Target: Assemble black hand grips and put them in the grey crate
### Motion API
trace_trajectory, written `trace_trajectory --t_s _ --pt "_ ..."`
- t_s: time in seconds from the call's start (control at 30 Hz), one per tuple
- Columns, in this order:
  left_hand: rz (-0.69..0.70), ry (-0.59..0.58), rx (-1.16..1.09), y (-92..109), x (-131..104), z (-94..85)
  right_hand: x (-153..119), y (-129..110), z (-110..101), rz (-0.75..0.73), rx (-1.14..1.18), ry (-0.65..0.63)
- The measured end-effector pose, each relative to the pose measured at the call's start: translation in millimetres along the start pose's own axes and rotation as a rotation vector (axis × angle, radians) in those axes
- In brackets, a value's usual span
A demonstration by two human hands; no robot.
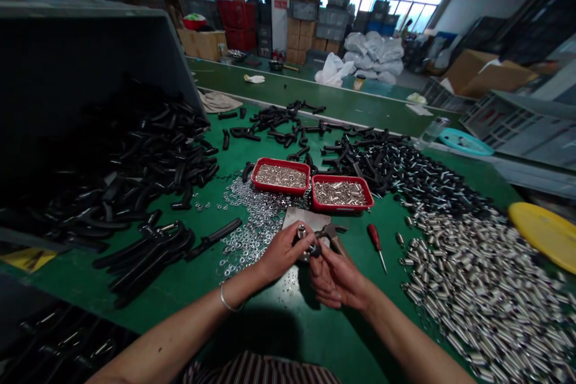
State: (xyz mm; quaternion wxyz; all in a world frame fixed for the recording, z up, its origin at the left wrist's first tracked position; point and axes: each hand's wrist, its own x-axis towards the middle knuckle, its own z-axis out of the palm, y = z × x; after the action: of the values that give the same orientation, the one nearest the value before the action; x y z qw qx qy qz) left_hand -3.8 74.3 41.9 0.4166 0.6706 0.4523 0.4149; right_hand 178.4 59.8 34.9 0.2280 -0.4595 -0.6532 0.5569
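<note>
My left hand (284,251), with a bracelet at the wrist, is closed on a small silver metal cylinder (301,230) whose end sticks up by the thumb. Close against it, the fingertips of my right hand (336,279) pinch a small black part (316,250). Whether the two parts are joined is hidden by the fingers. Just beyond the hands lie a flat metal plate (294,216) and a hammer (335,235). A red-handled screwdriver (376,242) rests to the right.
Two red trays (281,191) (342,208) hold small metal pins. Loose metal rings (252,216) spread at left. Silver springs or sleeves (477,276) and black-headed screws (418,174) heap at right. Black handles (153,162) spill from a grey bin (180,54). A yellow lid (546,234) lies at the right edge.
</note>
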Motion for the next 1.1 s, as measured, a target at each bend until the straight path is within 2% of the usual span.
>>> trace_trajectory --t_s 0.03,0.07,0.17,0.2,0.3,0.33,0.43,0.47,0.5,0.53,0.6,0.63,0.67,0.77,0.8,0.83,0.93,0.97,1.03,1.1 --pt "-0.003 -0.008 0.014 -0.3 0.6 0.4 0.7 2.0 -1.1 0.019 0.058 -0.069" --pt "-0.024 -0.003 0.016 -1.5 1.8 1.4 1.7 3.9 -2.8 0.017 0.093 -0.079" --pt "-0.094 0.063 -0.066 -6.0 7.1 5.9 5.2 8.3 -7.6 -0.05 0.081 0.121" --pt "-0.072 0.083 -0.085 -6.7 8.8 7.3 6.3 9.1 -8.6 -0.036 0.106 0.111" --pt "0.123 0.078 -0.006 -6.4 12.7 10.2 9.1 9.5 -10.2 0.097 0.281 -0.134" --pt "0.168 0.071 0.034 -6.3 13.8 11.0 9.6 8.9 -10.8 0.1 0.288 -0.134" --pt "0.125 0.108 0.063 -8.0 15.6 14.4 9.4 7.5 -12.9 -0.019 0.15 0.141" --pt "0.098 0.131 0.056 -8.8 15.6 15.7 8.9 7.7 -13.3 -0.025 0.145 0.171" --pt "0.093 0.139 0.056 -9.4 15.2 16.9 8.2 8.3 -13.4 0.009 0.189 0.114" --pt "0.116 0.125 0.066 -9.7 14.5 18.0 7.5 9.2 -13.2 0.068 0.272 0.003" --pt "0.193 0.058 0.1 -10.2 12.7 19.9 6.2 11.0 -12.2 0.148 0.437 -0.185" --pt "0.205 0.044 0.109 -10.5 11.9 20.8 5.7 11.4 -11.6 0.134 0.475 -0.184" --pt "0.179 0.06 0.102 -11.1 11.4 21.8 5.3 11.2 -11.1 0.082 0.465 -0.104" --pt "-0.011 0.207 0.052 -12.7 11.3 24.2 4.5 8.2 -9.3 -0.119 0.276 0.264" --pt "-0.035 0.242 0.056 -12.7 11.5 24.4 4.3 6.9 -8.6 -0.135 0.251 0.308" --pt "-0.016 0.248 0.075 -12.2 11.6 24.3 4.1 5.7 -7.8 -0.118 0.27 0.293" --pt "0.13 0.175 0.138 -9.5 10.3 24.2 3.8 3.1 -4.9 -0.025 0.426 0.132" --pt "0.132 0.162 0.127 -8.8 9.4 24.9 3.9 2.4 -3.8 -0.028 0.419 0.14" --pt "0.047 0.215 0.08 -8.7 6.9 27.3 4.5 1.4 -1.9 -0.072 0.333 0.227" --pt "-0.016 0.282 0.074 -9.6 5.3 28.2 4.8 1.2 -1.8 -0.072 0.304 0.214"
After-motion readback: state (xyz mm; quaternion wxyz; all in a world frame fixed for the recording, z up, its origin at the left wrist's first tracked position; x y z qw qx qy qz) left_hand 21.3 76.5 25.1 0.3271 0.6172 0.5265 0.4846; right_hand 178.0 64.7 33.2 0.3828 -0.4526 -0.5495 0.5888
